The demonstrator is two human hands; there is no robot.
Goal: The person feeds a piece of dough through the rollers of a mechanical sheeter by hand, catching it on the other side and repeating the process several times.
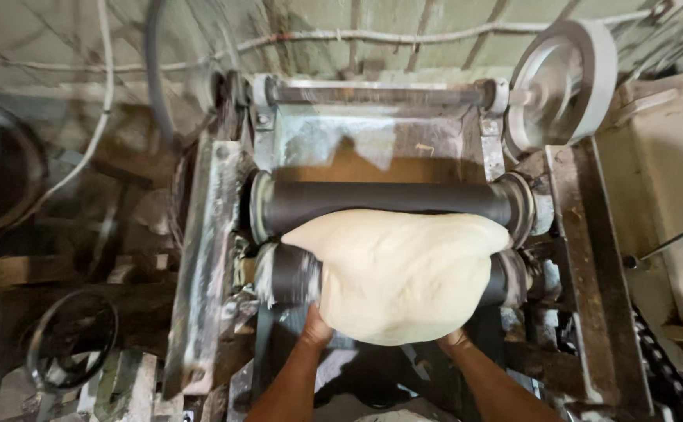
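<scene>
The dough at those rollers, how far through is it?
Done: the dough is already one smooth, pale sheet. In hand: its top edge lies between the two dark rollers, while the left hand and right hand support its lower edge from beneath. Left: most of the sheet hangs on the near side, and none shows on the tray behind.

Both forearms reaching forward, left hand (316, 327) and right hand (454, 340) raised palms-up, fingers hidden

forearms: bare, no sleeves | wrists: no watch or bands visible | fingers: mostly hidden, seemingly ungloved
</scene>
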